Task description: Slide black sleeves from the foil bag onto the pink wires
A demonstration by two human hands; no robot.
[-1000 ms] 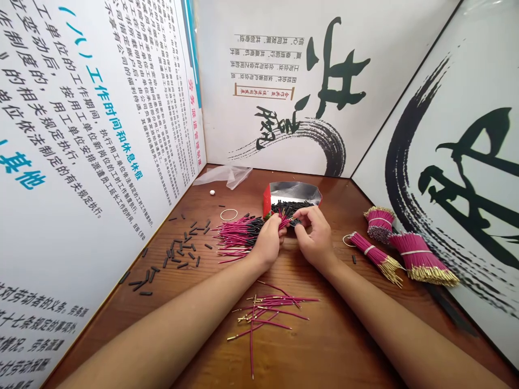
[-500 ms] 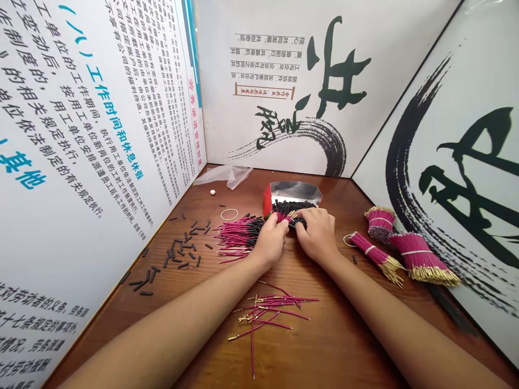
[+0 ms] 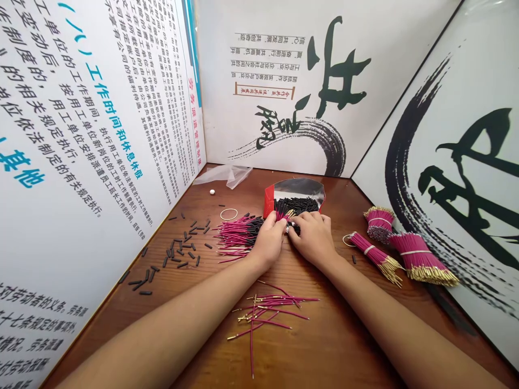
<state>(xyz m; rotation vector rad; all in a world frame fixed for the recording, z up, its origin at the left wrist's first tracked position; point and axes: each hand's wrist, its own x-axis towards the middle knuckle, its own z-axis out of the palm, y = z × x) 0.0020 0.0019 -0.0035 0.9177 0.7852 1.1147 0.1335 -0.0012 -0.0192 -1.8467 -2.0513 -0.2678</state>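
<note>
My left hand (image 3: 269, 240) is closed around a small bunch of pink wires (image 3: 283, 215) whose tips point up toward a red foil-lined packet (image 3: 269, 197) full of short black sleeves (image 3: 295, 205). My right hand (image 3: 313, 233) lies right beside it, fingers curled and pinched at the wire tips and the black sleeves at the packet's mouth. What its fingertips hold is hidden. A pile of pink wires with black sleeves (image 3: 239, 232) lies just left of my left hand.
Loose pink wires (image 3: 267, 313) lie between my forearms. Scattered black sleeves (image 3: 178, 254) cover the wooden table (image 3: 332, 335) at left. Three banded pink wire bundles (image 3: 405, 251) sit at right. A rubber band (image 3: 229, 214), clear plastic bag (image 3: 227, 174) and printed boards surround the table.
My right hand has dropped lower and moved left against my left hand at the packet's mouth. The packet's flap has lifted a little. My left hand has barely moved.
</note>
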